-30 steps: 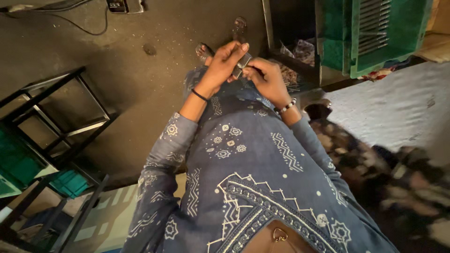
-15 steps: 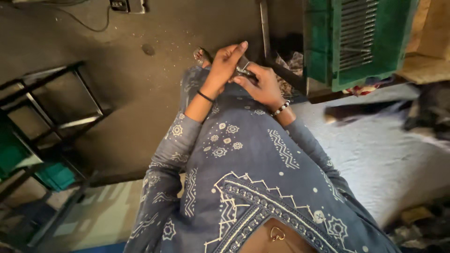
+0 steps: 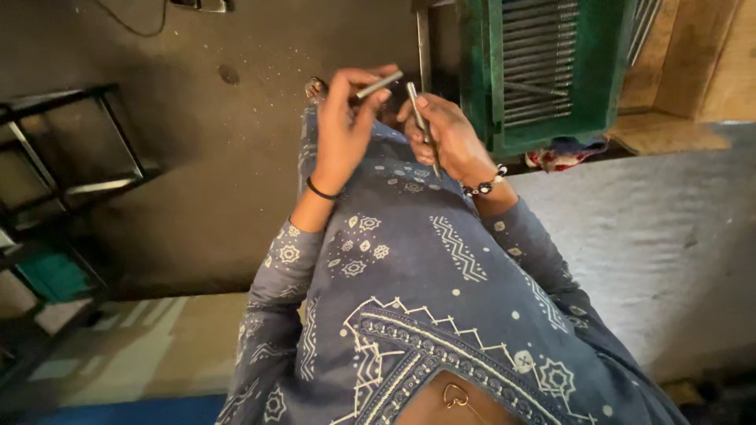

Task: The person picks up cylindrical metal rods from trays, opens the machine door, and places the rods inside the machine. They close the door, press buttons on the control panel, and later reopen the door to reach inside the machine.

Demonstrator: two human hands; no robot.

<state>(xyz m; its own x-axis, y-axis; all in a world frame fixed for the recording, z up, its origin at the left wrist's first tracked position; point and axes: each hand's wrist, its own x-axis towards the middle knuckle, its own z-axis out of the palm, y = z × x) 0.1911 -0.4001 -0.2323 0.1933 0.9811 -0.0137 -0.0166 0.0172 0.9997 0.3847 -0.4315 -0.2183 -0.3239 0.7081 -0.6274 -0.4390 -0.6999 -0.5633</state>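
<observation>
A green slatted shutter (image 3: 551,71) fills the upper right of the frame. Beside it, top centre, the right hand (image 3: 449,138) pinches a long thin metal rod (image 3: 421,126) — the left hand (image 3: 346,126) pinches a shorter, smooth metal cylinder (image 3: 378,84).

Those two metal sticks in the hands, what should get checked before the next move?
1. Left hand pinches the short metal stick at its fingertips: ok.
2. Right hand grips the long metal stick: ok.
3. Sticks apart, not touching: ok.
4. Both sticks in plain view: ok.
5. Sticks' ends clean and undamaged: cannot tell.
6. Green shuttered box clear of the hands: ok.
</observation>
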